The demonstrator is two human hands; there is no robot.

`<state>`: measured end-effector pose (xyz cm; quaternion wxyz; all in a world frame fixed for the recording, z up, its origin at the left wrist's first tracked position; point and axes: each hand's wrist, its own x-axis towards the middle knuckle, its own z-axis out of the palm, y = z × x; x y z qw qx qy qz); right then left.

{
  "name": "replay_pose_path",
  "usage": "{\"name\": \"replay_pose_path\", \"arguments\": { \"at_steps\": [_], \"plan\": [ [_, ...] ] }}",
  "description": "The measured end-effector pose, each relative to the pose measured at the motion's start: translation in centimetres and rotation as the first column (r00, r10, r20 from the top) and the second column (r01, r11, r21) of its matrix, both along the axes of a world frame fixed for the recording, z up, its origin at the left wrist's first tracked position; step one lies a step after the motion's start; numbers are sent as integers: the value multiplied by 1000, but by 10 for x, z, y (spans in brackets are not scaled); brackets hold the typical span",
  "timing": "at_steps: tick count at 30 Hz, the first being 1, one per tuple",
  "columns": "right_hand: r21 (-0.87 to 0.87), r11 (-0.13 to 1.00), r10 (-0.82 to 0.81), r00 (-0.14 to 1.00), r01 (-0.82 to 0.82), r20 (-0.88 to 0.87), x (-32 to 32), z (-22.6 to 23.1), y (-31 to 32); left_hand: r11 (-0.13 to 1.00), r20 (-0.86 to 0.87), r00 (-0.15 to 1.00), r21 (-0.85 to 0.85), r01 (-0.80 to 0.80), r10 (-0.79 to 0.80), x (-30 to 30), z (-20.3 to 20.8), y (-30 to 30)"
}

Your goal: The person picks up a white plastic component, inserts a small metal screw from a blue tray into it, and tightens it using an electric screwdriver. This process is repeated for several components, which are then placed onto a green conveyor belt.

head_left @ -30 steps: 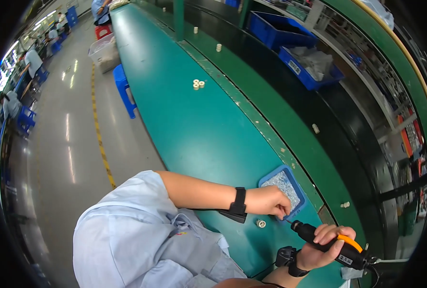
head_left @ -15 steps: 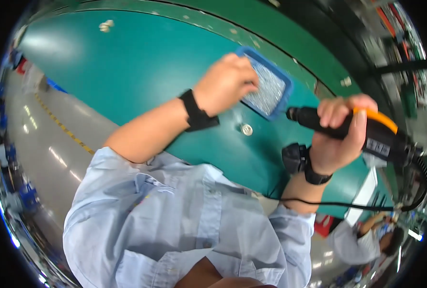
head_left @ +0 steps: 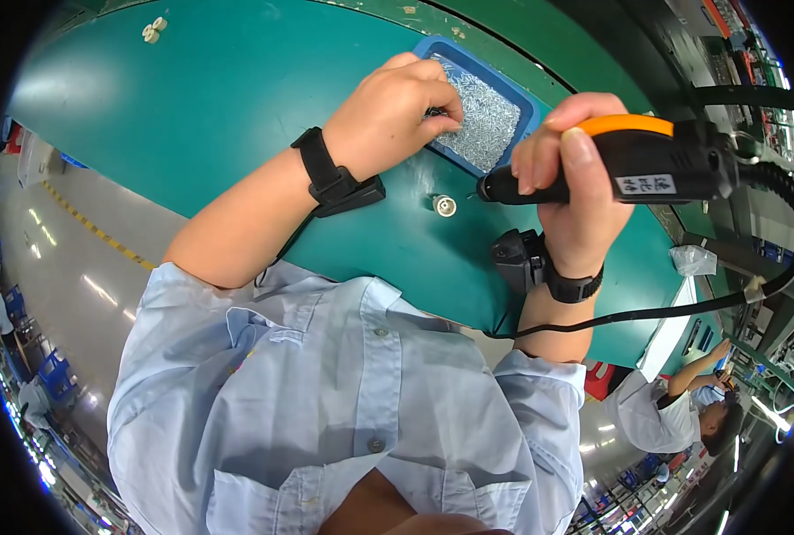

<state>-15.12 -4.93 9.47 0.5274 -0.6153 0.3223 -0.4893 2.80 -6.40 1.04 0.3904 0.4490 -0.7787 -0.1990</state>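
Note:
My left hand is over the left side of a blue tray, with its thumb and fingers pinched together. Whatever lies between the fingertips is too small to make out. Many small silvery metal pieces, which look like screws, fill the tray. My right hand is wrapped round a black and orange electric screwdriver, its tip pointing left. Just left of that tip, a small round whitish part stands on the green table.
A few similar whitish parts sit at the far left of the table. The screwdriver's black cable runs by my right forearm. A clear plastic bag lies at the right. Another person works beyond the lower right.
The view has shifted, so the table things appear higher and further left. The screwdriver has come closer to the small round part and lies more level. My left hand stays at the tray.

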Motion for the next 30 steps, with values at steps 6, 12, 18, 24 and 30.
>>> {"name": "replay_pose_path", "arguments": {
  "at_steps": [6,12,18,24,30],
  "plan": [
    [103,993,61,993,-51,-100,4,-7,-4,1000,-23,1000,-11,15,-16,-3,-1,-2],
    [92,992,101,985,-89,-140,-1,-4,-6,999,-32,998,-8,46,-46,-2,-1,-1],
    [32,991,129,990,-127,-63,-13,3,-6,989,-56,988,-4,147,-147,-5,-1,2],
    [65,991,120,991,-116,-65,-1,-6,-1,985,-48,984,-10,171,-172,-6,-1,6],
    [53,996,79,995,-76,-54,-6,-3,0,968,-71,966,15,252,-250,-4,-2,7]
  ]
}}
